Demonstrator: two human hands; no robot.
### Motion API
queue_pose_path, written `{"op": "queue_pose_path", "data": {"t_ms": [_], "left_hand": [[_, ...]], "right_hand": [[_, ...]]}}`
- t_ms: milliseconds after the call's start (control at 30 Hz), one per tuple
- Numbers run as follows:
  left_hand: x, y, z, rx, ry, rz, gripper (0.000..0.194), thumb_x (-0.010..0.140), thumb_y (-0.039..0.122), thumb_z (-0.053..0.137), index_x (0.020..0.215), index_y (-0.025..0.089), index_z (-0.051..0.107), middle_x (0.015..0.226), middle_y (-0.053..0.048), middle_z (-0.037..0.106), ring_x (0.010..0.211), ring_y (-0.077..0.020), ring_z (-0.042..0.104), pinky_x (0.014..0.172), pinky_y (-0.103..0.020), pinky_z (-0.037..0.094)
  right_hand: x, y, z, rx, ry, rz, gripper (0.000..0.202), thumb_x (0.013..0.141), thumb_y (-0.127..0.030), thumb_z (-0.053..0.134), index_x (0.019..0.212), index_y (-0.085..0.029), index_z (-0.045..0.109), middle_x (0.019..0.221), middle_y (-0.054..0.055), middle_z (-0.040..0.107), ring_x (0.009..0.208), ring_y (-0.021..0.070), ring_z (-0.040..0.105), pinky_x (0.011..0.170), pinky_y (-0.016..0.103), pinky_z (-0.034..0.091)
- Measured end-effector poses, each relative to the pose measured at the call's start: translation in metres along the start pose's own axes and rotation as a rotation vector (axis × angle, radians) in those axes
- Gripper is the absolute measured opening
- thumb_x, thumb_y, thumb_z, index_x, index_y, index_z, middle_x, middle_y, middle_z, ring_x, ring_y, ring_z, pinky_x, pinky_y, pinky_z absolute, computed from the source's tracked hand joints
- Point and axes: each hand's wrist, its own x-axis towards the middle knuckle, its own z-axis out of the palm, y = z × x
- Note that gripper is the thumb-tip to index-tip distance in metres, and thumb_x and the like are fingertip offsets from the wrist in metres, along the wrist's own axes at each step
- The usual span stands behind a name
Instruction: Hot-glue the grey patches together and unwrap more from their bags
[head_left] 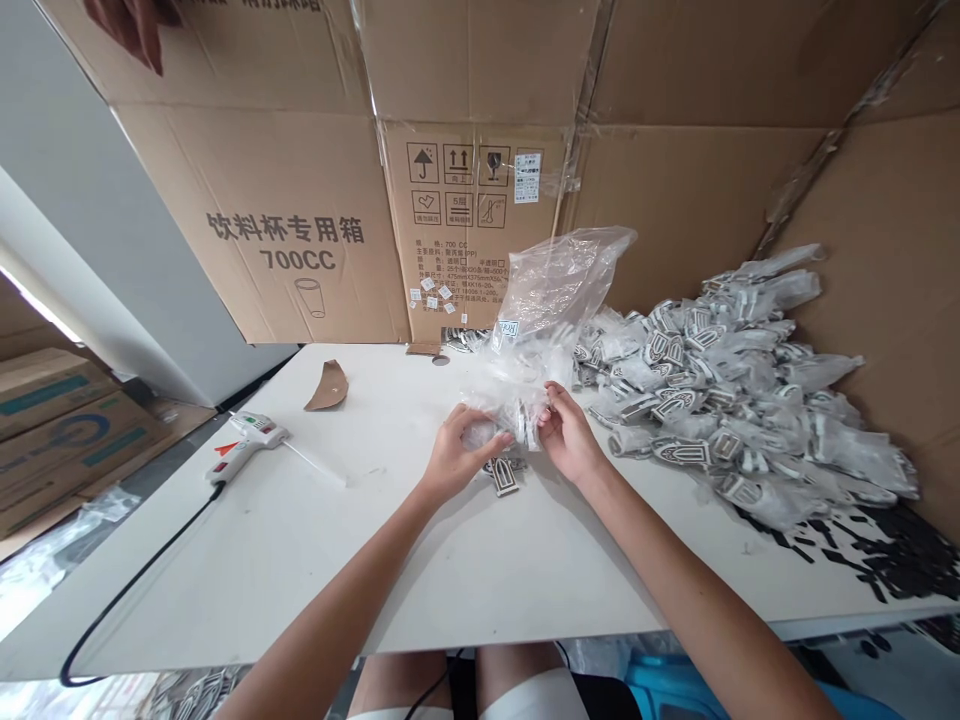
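A clear plastic bag (517, 405) with small grey-and-white pieces in it rests on the white table (330, 560) before me. My left hand (463, 455) closes around its left side, thumb pressed against the plastic. On the other side, my right hand (571, 432) pinches the bag between thumb and fingers. Just below the bag lies a flat arch-shaped piece (505, 480), partly covered by it. Behind rises a larger clear bag (562, 280) with a small label. Where the two bags overlap, I cannot tell them apart.
To the right is a heap of bagged pieces (675, 370), with black strips (892, 560) near it. A glue gun (244, 445) with a black cable and a cardboard scrap (328, 387) lie left. Cardboard walls (292, 180) stand behind; another person's hand (135, 28) shows top left.
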Motion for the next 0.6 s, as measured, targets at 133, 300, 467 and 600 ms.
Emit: {"op": "queue_pose_path", "data": {"t_ms": [133,300,467,600], "left_hand": [[0.0,-0.004,0.001,0.003,0.013,0.008,0.026,0.091,0.046,0.081,0.107,0.027,0.082,0.099,-0.005,0.067,0.085,-0.0206,0.064,0.075,-0.033,0.051],[0.001,-0.005,0.001,-0.006,0.07,0.035,0.016,0.096,0.037,0.074,0.104,0.026,0.083,0.092,-0.004,0.064,0.082,-0.0192,0.062,0.076,-0.033,0.05],[0.001,0.001,-0.002,0.018,0.168,0.076,0.016,0.098,0.03,0.07,0.108,0.027,0.082,0.094,-0.004,0.065,0.084,-0.02,0.062,0.077,-0.033,0.049],[0.001,0.004,-0.006,0.055,0.202,0.128,0.014,0.1,0.028,0.067,0.107,0.026,0.079,0.092,-0.004,0.067,0.082,-0.0198,0.063,0.076,-0.033,0.049]], "right_hand": [[0.004,-0.011,-0.003,-0.013,0.045,-0.114,0.045,0.074,-0.049,0.095,0.097,-0.026,0.065,0.073,-0.008,0.054,0.058,0.0093,0.052,0.057,0.023,0.052],[0.005,-0.019,-0.009,-0.135,0.028,-0.239,0.041,0.074,-0.042,0.095,0.099,-0.026,0.066,0.083,-0.006,0.057,0.067,0.0106,0.058,0.064,0.026,0.053],[-0.002,-0.013,-0.01,-0.414,-0.012,-0.334,0.034,0.074,-0.028,0.09,0.101,-0.026,0.069,0.092,-0.003,0.062,0.074,0.012,0.06,0.063,0.025,0.051],[-0.01,-0.013,-0.006,-0.617,-0.066,-0.466,0.016,0.085,-0.03,0.081,0.093,-0.024,0.069,0.084,-0.002,0.063,0.072,0.0128,0.058,0.062,0.025,0.049]]}}
